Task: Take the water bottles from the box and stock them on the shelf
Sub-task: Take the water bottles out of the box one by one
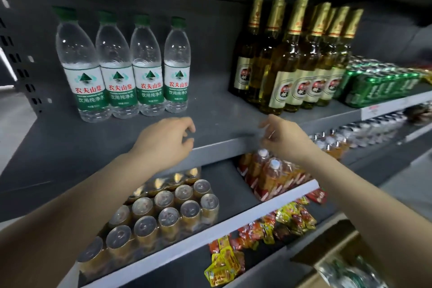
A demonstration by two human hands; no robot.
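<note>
Four water bottles [121, 65] stand upright in a row at the left back of the shelf [210, 114], touching side by side. Beer bottles [297, 58] crowd the right, with bare shelf between. Both hands hover at the front edge, holding nothing: left hand [163, 140] loosely curled, right hand [284, 139] likewise, though blurred. The box [327, 262] sits lower right, seemingly with bottles inside.

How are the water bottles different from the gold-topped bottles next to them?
The water bottles are clear with green caps and green-and-white labels; the gold-topped bottles hold yellow liquid, with gold foil necks and cream labels. The water bottles are shorter and stand in one row of four; the gold-topped bottles are taller and crowd together. Both stand upright on the same shelf.
</note>
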